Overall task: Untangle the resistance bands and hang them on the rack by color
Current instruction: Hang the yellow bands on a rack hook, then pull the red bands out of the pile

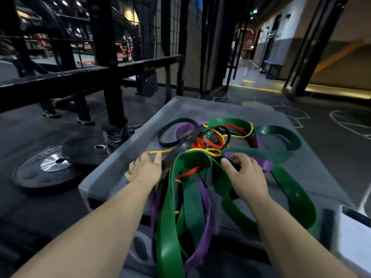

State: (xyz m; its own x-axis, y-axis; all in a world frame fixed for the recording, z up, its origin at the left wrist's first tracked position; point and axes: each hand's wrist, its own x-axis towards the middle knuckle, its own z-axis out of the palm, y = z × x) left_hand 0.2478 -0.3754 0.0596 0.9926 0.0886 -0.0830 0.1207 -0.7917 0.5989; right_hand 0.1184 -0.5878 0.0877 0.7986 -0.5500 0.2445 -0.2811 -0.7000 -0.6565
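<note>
A tangle of resistance bands point(202, 141) lies on a grey padded box point(124, 159). There are wide green bands point(281, 137), purple bands point(204, 199), black bands point(170, 143), red bands point(212, 144) and thin yellow bands point(236, 135). Several green and purple loops hang over the box's near edge. My left hand point(145, 169) pinches one thin yellow band point(160, 152) at the pile's left side. My right hand point(247, 173) rests on the pile, thumb and fingers curled round a dark band point(234, 165). The black steel rack point(90, 75) stands at the left.
Black weight plates point(50, 165) lie on the dark floor left of the box. A wire mesh panel point(190, 47) rises behind the box. A white box corner point(355, 227) sits at the right edge. A corridor point(251, 73) opens at the back right.
</note>
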